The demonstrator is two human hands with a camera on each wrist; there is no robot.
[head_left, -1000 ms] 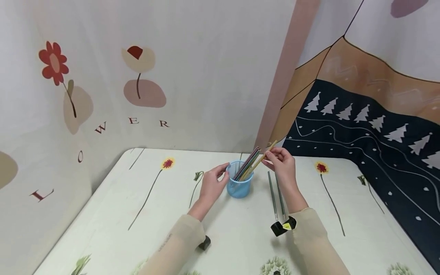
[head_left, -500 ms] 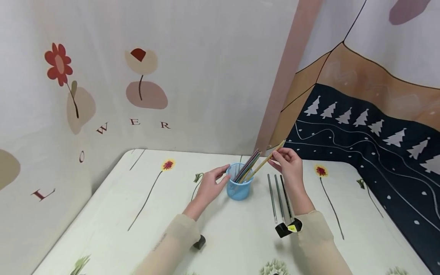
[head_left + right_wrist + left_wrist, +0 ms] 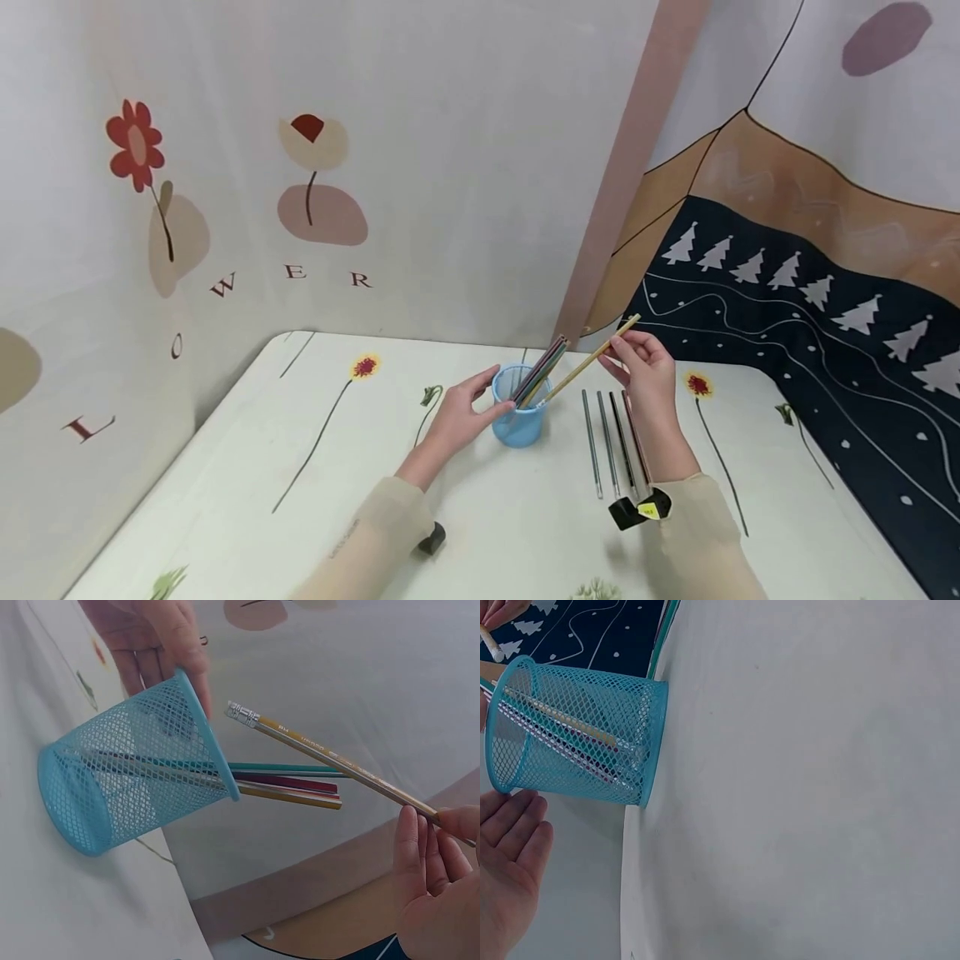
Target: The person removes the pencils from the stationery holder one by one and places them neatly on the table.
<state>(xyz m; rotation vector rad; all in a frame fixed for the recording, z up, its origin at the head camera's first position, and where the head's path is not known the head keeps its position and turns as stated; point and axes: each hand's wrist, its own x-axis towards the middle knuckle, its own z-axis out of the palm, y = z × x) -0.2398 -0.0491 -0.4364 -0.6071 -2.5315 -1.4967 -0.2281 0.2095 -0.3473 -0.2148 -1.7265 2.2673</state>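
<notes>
A blue mesh pencil cup (image 3: 517, 427) stands upright on the table, with several coloured pencils (image 3: 300, 787) leaning out of it. My left hand (image 3: 461, 417) holds the cup's rim from the left, thumb at the near side; in the left wrist view its fingers (image 3: 514, 825) touch the mesh. Between thumb and fingertips, my right hand (image 3: 647, 375) pinches a yellow pencil (image 3: 330, 761) near one end. That pencil slants, its eraser end towards the cup and clear of the rim in the right wrist view.
Several pencils (image 3: 608, 446) lie side by side on the table right of the cup, partly hidden by the right wrist and its black camera (image 3: 637, 509). The white table (image 3: 510, 533) carries a flower print. A printed curtain (image 3: 465, 167) hangs behind, and a dark tree-patterned cloth (image 3: 738, 312) at right.
My right hand has drawn the yellow pencil up and right out of the cup. The left thumb has shifted along the rim to the cup's near side. More of the laid-out pencils show.
</notes>
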